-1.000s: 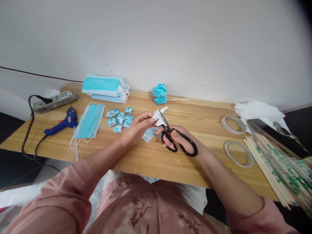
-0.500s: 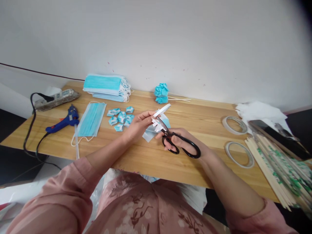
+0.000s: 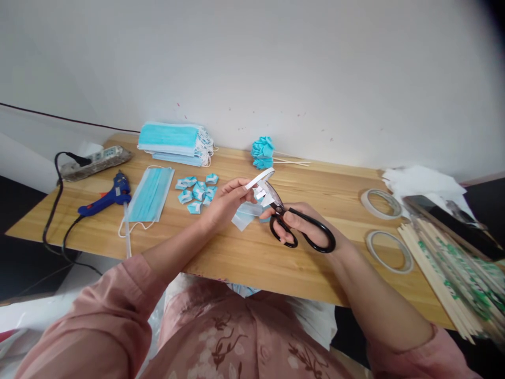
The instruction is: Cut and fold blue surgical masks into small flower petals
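Note:
My left hand [image 3: 228, 202] pinches what looks like a narrow roll of white tape [image 3: 261, 179], seen nearly edge-on above the table. In my right hand [image 3: 300, 218] are black-handled scissors [image 3: 321, 243], fingers through the loops and blades pointing up and left toward the tape. Small white cut pieces [image 3: 266, 199] cling along the blades. Below the hands lies a translucent whitish sheet [image 3: 242, 218], partly covered. Several small folded blue-and-white mask pieces [image 3: 199, 190] are grouped left of my left hand. Blue flowers [image 3: 262, 151] on thin sticks lie behind.
A mask stack [image 3: 169, 138], a single mask [image 3: 152, 195], a blue glue gun [image 3: 106, 200] and a power strip [image 3: 98, 160] are left. At right sit two tape rolls [image 3: 382, 204], a phone [image 3: 445, 221], white sheets [image 3: 424, 181] and bundled wooden sticks [image 3: 442, 279].
My right hand has drawn the scissors slightly to the right. The tape in my left hand has tilted and shows a more curved edge. The whole view has shifted a little.

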`<control>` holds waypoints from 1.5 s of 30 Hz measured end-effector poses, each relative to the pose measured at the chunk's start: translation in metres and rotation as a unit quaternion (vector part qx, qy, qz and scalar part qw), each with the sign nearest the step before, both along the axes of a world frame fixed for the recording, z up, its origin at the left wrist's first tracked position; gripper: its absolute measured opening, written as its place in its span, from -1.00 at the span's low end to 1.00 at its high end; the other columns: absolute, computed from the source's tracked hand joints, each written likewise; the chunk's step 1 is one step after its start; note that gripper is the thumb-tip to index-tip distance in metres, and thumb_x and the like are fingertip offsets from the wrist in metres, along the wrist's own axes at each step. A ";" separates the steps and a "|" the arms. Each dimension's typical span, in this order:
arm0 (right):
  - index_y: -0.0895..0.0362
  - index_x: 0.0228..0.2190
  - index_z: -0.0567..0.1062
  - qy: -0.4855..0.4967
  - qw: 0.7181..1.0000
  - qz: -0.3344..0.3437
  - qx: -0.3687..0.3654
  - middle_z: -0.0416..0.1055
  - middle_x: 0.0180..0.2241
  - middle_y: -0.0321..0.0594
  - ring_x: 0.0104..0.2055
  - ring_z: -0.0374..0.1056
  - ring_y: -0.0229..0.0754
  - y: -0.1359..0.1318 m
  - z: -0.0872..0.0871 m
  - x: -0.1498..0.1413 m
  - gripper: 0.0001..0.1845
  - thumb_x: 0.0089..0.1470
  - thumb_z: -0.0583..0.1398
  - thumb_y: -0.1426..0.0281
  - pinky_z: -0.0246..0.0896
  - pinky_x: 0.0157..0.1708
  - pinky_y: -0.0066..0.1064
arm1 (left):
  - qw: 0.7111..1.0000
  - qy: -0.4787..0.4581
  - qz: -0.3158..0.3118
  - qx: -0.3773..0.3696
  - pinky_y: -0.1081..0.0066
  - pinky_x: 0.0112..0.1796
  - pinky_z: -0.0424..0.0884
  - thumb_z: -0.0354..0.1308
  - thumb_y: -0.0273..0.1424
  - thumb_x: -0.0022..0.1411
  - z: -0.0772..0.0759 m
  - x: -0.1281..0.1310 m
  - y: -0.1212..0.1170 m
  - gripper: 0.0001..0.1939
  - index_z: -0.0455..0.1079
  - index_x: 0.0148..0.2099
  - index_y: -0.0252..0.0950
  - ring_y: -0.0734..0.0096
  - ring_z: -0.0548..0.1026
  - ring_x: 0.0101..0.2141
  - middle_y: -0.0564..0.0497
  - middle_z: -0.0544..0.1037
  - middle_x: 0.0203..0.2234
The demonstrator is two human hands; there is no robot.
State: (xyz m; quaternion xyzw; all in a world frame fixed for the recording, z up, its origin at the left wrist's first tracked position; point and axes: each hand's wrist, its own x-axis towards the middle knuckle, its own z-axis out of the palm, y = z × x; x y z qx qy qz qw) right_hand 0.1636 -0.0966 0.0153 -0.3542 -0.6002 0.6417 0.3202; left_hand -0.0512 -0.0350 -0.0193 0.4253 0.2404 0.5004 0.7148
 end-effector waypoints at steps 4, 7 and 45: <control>0.24 -0.11 0.58 -0.014 1.000 -0.010 -0.012 0.34 -0.51 -0.31 -0.56 0.21 -0.34 0.000 0.000 0.000 -0.36 0.20 0.25 -0.12 0.16 -0.55 -0.45 | 1.000 0.001 0.002 0.002 0.38 -0.29 0.37 0.38 -0.27 0.16 0.000 0.000 -0.001 -0.78 0.49 -0.29 -0.32 0.48 0.46 -0.45 0.09 0.44 -0.56; 0.23 -0.11 0.58 -0.018 1.000 -0.013 -0.001 0.33 -0.51 -0.31 -0.57 0.20 -0.33 0.000 0.002 0.000 -0.36 0.20 0.23 -0.12 0.16 -0.55 -0.44 | 1.000 -0.005 0.004 0.001 0.40 -0.30 0.39 0.40 -0.28 0.15 0.000 0.002 -0.001 -0.74 0.45 -0.22 -0.30 0.48 0.46 -0.45 0.11 0.45 -0.55; 0.05 0.06 0.52 -0.417 0.699 -0.348 0.466 0.57 0.01 -0.05 0.05 0.48 0.09 -0.043 0.060 -0.002 -0.66 0.28 0.16 0.38 0.37 0.07 -0.04 | 0.932 0.276 -0.033 0.233 0.41 -0.40 0.14 0.22 -0.06 0.26 0.001 0.002 -0.019 -0.51 0.28 -0.55 -0.28 0.47 0.26 -0.49 0.07 0.31 -0.56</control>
